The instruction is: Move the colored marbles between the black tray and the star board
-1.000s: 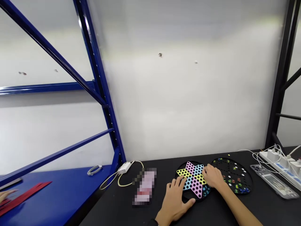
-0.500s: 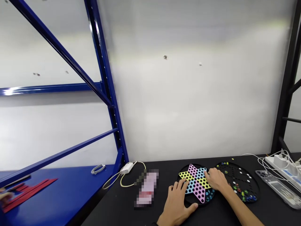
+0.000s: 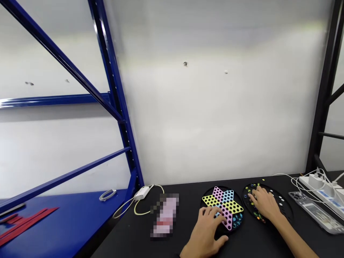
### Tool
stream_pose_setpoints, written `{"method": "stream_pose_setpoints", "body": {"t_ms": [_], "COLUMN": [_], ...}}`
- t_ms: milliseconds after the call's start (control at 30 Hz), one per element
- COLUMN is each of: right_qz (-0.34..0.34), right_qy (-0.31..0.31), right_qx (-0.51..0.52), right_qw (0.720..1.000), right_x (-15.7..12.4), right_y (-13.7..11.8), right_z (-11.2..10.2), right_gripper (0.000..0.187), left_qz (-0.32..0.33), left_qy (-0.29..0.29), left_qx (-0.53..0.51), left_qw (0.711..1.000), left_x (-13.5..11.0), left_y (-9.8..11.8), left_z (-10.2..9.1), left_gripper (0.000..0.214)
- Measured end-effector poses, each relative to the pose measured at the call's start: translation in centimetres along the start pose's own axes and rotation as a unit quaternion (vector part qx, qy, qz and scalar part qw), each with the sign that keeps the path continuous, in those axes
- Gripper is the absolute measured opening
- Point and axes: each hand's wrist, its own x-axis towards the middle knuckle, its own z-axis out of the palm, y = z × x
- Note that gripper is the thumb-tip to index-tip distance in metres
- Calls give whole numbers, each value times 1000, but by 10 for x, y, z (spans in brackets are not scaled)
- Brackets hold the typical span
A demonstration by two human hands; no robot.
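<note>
A star-shaped Chinese checkers board (image 3: 233,207) with pink, yellow and blue points and black holes lies over a round black base. Teal marbles (image 3: 237,220) show in the base, beside the star's lower right. My left hand (image 3: 205,229) rests its spread fingers on the near left part of the board, with the thumb apart; it grips nothing that I can see. Over a second round black tray (image 3: 288,210) is my right hand (image 3: 264,203), fingers apart and bent down among coloured marbles (image 3: 255,214). Some marbles there are hidden under the hand.
Right of the tray lie a clear case (image 3: 317,215) and a white power strip (image 3: 322,193) with tangled cables. To the left are a blurred pink packet (image 3: 166,215) and a white adapter (image 3: 142,192). A blue rack post (image 3: 125,118) stands between the tables; red strips (image 3: 29,224) lie on the blue one.
My right hand has moved right, from the star board to the marble tray. My left hand has shifted slightly nearer and right on the board. The view has turned a little.
</note>
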Motion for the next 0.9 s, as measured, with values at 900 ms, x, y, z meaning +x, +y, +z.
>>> {"method": "stream_pose_setpoints", "body": {"t_ms": [900], "right_qz": [-294], "right_qy": [21], "right_qx": [228], "right_qw": [928], "right_x": [-82], "right_y": [-155], "right_z": [4], "right_gripper": [9], "left_qz": [-267], "left_qy": [36], "left_qx": [100], "left_qw": [958], "left_x": [19], "left_y": [-60], "left_z": [-11], "left_gripper": [24]}}
